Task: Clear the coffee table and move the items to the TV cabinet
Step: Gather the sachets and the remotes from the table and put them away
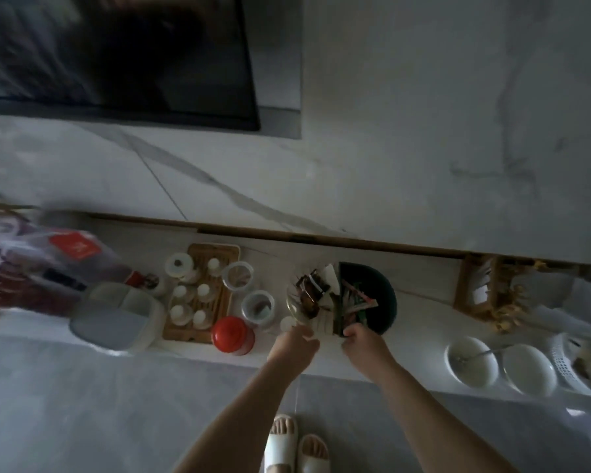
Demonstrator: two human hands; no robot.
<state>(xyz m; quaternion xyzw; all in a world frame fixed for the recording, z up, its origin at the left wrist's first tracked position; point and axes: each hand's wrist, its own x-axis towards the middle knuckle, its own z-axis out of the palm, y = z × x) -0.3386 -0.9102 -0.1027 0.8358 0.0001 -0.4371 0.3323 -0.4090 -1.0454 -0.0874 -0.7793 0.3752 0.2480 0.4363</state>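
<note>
both hands, left hand [296, 343] and right hand [364, 343], are closed on the near rim of the dark plate [386, 295] resting on the tv cabinet [321, 356], rigid, probably breakable, its loose contents liable to slide.

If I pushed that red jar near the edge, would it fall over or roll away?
The red jar stands upright and looks squat, so a gentle push would probably slide it rather than tip it. It sits near the front edge of the cabinet top, so it might drop off. On its side, its round shape would likely roll.
</note>
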